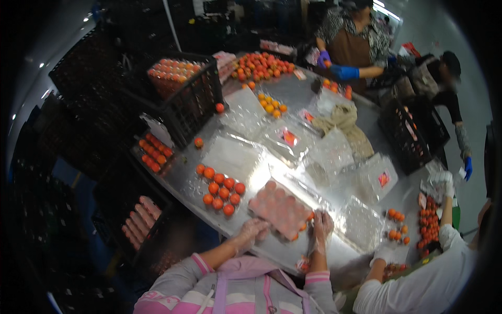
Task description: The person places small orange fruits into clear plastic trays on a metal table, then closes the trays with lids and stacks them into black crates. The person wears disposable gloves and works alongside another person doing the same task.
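Observation:
A group of tomatoes under a translucent sheet (pixel 279 207) lies before me on the metal table. Some orange-red fruit shows along the sheet's right edge. My left hand (pixel 253 232), in a clear plastic glove, is at the near left corner with its fingers curled; whether it grips anything is unclear. At the right edge, my gloved right hand (pixel 322 227) has its fingertips against the covered pack, and its hold cannot be made out. Uncovered tomatoes in rows (pixel 223 193) stand just left of the pack.
Clear plastic packs (pixel 290 137) spread over the metal table (pixel 251 243). A black crate (pixel 192 106) holds packed fruit at the far left; a tomato heap (pixel 262 64) lies behind. On the right, a co-worker's gloved hand (pixel 382 255) is close by. Other people stand across the table.

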Demonstrator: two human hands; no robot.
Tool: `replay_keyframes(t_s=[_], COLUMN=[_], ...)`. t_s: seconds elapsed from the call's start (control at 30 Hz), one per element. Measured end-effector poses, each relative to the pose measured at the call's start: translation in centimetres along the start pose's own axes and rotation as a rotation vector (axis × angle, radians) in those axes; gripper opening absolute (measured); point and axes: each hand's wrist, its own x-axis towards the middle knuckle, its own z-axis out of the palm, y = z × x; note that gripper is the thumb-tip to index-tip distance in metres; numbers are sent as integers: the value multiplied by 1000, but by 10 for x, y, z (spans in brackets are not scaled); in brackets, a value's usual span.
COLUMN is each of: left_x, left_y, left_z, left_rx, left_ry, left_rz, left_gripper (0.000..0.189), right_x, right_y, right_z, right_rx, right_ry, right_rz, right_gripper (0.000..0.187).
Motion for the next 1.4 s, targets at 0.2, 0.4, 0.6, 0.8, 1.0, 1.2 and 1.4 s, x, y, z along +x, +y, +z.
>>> replay_keyframes(t_s=[0.2, 0.4, 0.6, 0.8, 1.0, 1.2, 1.4], left_x=[19, -4, -24, -16, 9, 55, 55], left_y=[-9, 14, 65, 111, 160, 159, 153], left_z=[-11, -37, -55, -40, -19, -7, -8], left_rx=[26, 184, 716, 955, 1386, 1653, 1859], left_ry=[-102, -230, -455, -237, -327, -380, -360], left_rz=[-25, -263, -215, 582, 1124, 1075, 1016], left_gripper=[16, 14, 26, 18, 33, 25, 32], right_x=[2, -12, -25, -13, -6, -20, -38], right_y=[25, -58, -90, -34, -49, -74, -156], right_z=[7, -5, -2, 13, 21, 29, 9], right_rx=[27, 439, 417, -65, -535, -58, 46], right_ry=[-15, -166, -167, -226, -417, -198, -69], right_rz=[54, 547, 581, 347, -65, 547, 641], right_gripper=[20, 20, 24, 33, 29, 29, 57])
